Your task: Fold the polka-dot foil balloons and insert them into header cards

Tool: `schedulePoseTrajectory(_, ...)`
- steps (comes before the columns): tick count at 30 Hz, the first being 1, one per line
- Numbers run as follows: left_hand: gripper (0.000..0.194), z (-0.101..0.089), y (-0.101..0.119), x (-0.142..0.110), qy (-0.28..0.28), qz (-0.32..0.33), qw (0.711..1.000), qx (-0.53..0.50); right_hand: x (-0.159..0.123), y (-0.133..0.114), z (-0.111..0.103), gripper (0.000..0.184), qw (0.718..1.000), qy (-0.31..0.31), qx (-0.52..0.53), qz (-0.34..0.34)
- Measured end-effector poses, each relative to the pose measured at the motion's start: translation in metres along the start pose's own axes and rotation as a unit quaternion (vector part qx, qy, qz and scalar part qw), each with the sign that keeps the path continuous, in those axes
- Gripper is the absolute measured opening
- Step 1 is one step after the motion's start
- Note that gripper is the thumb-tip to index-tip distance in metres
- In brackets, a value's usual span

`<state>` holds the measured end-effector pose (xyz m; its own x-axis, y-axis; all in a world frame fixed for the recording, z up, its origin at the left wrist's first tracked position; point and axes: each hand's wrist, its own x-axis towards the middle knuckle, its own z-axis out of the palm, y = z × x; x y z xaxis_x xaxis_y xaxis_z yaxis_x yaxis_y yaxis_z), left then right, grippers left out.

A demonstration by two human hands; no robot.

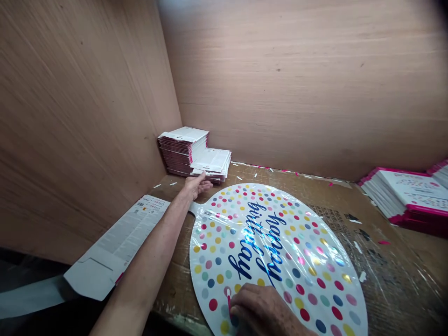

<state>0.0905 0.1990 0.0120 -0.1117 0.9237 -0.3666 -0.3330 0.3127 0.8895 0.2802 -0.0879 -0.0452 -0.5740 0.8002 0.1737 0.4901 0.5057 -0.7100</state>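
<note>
Head: left hand (198,185) open by stack (211,160); right hand (266,309) pinches slim strip (228,297).

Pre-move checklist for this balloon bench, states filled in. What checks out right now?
1. Happy-birthday foil balloon face up, flat: ok.
2. Right hand pinching pink-and-white strip: ok.
3. Left hand touching the lower stack of folded cartons: cannot tell; open, right at its front edge.
4. Balloon neck tip sound: cannot tell, left wrist in the way.
5. Cardboard surface free of scraps: not ok.
6. Long white carton uncovered: not ok, left forearm overlaps it.
</note>
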Motion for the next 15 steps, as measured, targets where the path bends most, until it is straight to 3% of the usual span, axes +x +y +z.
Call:
schedulePoseTrajectory(6, 0.016, 0.023, 0.011, 0.021, 0.003, 0.038, 0.999, 0.037, -0.001, -0.001, 0.005, 0.038, 0.999, 0.018, -0.015, 0.035)
schedulePoseTrajectory(9, 0.023, 0.009, 0.012, 0.007, 0.01, 0.064, 0.991, 0.114, 0.001, -0.005, 0.003, 0.044, 0.995, 0.0, -0.072, 0.066)
schedulePoseTrajectory(11, 0.028, -0.017, -0.001, -0.027, 0.007, 0.083, 0.981, 0.176, 0.016, -0.009, -0.003, 0.047, 0.987, 0.02, -0.124, 0.101)
schedulePoseTrajectory(13, 0.026, -0.045, -0.029, -0.08, -0.006, 0.119, 0.96, 0.253, 0.048, -0.013, -0.009, 0.045, 0.971, 0.056, -0.184, 0.139)
schedulePoseTrajectory(15, 0.018, -0.066, -0.068, -0.141, -0.039, 0.269, 0.843, 0.465, 0.095, -0.019, -0.013, 0.035, 0.954, 0.063, -0.244, 0.163)
